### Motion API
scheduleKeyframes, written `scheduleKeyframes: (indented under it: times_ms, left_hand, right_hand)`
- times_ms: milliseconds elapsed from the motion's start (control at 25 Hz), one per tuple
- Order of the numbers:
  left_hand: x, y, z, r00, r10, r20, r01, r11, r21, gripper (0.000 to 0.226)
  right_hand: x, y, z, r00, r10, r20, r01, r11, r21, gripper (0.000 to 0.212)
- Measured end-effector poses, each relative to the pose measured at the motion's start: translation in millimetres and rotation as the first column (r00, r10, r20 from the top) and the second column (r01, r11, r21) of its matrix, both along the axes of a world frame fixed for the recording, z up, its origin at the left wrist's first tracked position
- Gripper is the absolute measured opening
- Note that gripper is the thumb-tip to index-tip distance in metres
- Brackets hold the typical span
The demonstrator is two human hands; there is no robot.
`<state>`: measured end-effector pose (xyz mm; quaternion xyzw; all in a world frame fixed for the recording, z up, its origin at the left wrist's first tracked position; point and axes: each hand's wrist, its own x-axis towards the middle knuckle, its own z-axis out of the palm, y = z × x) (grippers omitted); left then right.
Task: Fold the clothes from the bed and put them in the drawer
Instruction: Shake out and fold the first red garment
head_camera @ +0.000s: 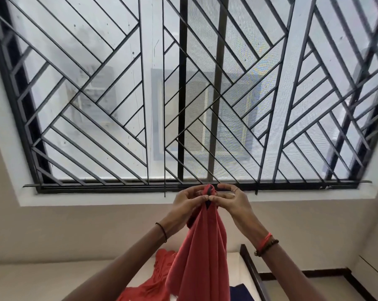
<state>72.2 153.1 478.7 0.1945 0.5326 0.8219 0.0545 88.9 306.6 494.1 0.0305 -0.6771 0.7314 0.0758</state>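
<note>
A red garment [202,255] hangs straight down in front of me, held up high at its top edge. My left hand [189,199] pinches that top edge from the left, and my right hand [229,198] pinches it from the right, fingertips almost meeting. The cloth falls in long folds to the bottom of the view. A second red-orange garment [157,276] lies crumpled on the white bed [140,272] below. A dark blue cloth [240,293] shows at the bed's lower right. No drawer is in view.
A large window with a black diagonal metal grille [183,94] fills the wall ahead, its sill [118,198] just behind my hands. The bed's dark wooden frame [252,272] runs down at the right, beside a strip of floor with dark skirting [314,273].
</note>
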Motion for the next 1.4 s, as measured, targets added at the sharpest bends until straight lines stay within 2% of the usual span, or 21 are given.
scheduleKeyframes:
  times_ms: [120, 320, 400, 480, 520, 560, 640, 720, 760, 800, 840, 920, 960, 1120, 1280, 1400]
  left_hand:
    - [2.9, 5.0, -0.9, 0.999, 0.043, 0.025, -0.044, 0.999, 0.026, 0.03]
    - [4.4, 13.0, -2.5, 0.968, 0.216, 0.127, -0.218, 0.976, 0.006, 0.031]
    - [5.7, 13.5, -4.1, 0.968, 0.198, 0.151, -0.2, 0.98, -0.004, 0.024]
    - [4.4, 6.8, -4.7, 0.991, 0.117, 0.063, -0.111, 0.989, -0.094, 0.03]
    - [-0.1, 0.3, -3.7, 0.995, 0.082, -0.06, -0.094, 0.969, -0.228, 0.04]
    - [-6.8, -8.2, -1.2, 0.975, 0.039, -0.221, -0.128, 0.905, -0.406, 0.05]
    - [-21.4, -24.2, 7.7, 0.843, -0.103, -0.529, -0.336, 0.667, -0.665, 0.057]
    - [-31.6, -33.2, 19.4, 0.656, -0.292, -0.696, -0.567, 0.418, -0.71, 0.054]
    - [-33.2, -35.5, 24.5, 0.611, -0.375, -0.698, -0.595, 0.364, -0.717, 0.051]
    - [-33.1, -36.1, 28.1, 0.606, -0.418, -0.677, -0.556, 0.385, -0.736, 0.047]
    - [-32.3, -35.0, 29.5, 0.628, -0.424, -0.652, -0.482, 0.445, -0.754, 0.043]
    - [-28.4, -32.6, 30.2, 0.7, -0.385, -0.601, -0.341, 0.559, -0.756, 0.039]
    - [-26.9, -32.2, 29.9, 0.732, -0.365, -0.575, -0.299, 0.586, -0.753, 0.036]
    - [-24.7, -28.3, 23.2, 0.778, -0.249, -0.576, -0.305, 0.652, -0.694, 0.017]
    - [-21.2, -24.2, 20.3, 0.807, -0.242, -0.539, -0.246, 0.692, -0.679, 0.019]
    - [-19.7, -25.1, 19.5, 0.853, -0.226, -0.471, -0.184, 0.714, -0.676, 0.02]
  right_hand:
    - [2.4, -2.1, 0.1, 0.999, -0.034, -0.023, 0.034, 0.999, -0.004, 0.052]
    - [1.3, -6.0, -7.3, 0.973, -0.184, -0.14, 0.201, 0.972, 0.125, 0.053]
    - [0.3, -6.5, -10.5, 0.963, -0.211, -0.17, 0.236, 0.961, 0.145, 0.052]
    - [-0.6, -4.5, -11.0, 0.966, -0.188, -0.18, 0.219, 0.961, 0.171, 0.053]
    - [-0.3, -3.0, -9.5, 0.97, -0.159, -0.184, 0.194, 0.963, 0.189, 0.054]
    - [0.2, -1.7, -7.8, 0.975, -0.123, -0.184, 0.161, 0.964, 0.21, 0.056]
    - [4.0, -1.1, -3.1, 0.984, -0.04, -0.171, 0.08, 0.968, 0.236, 0.059]
    - [7.9, -0.9, 1.5, 0.987, 0.029, -0.157, 0.012, 0.967, 0.255, 0.06]
    - [8.4, -1.2, 3.2, 0.986, 0.055, -0.155, -0.013, 0.966, 0.259, 0.059]
    - [8.6, -0.7, 4.4, 0.985, 0.075, -0.156, -0.033, 0.966, 0.258, 0.059]
    - [8.2, 0.2, 4.9, 0.984, 0.087, -0.157, -0.045, 0.966, 0.253, 0.058]
    - [7.0, 2.3, 5.4, 0.983, 0.088, -0.16, -0.047, 0.969, 0.244, 0.056]
    - [6.9, 3.3, 5.9, 0.983, 0.083, -0.163, -0.042, 0.97, 0.241, 0.054]
    - [8.2, 10.8, 12.3, 0.979, 0.138, -0.153, -0.097, 0.963, 0.25, 0.042]
    - [6.1, 24.7, 12.3, 0.967, 0.247, -0.06, -0.216, 0.923, 0.318, 0.026]
    - [6.6, 23.5, 7.2, 0.974, 0.22, -0.059, -0.181, 0.905, 0.386, 0.01]
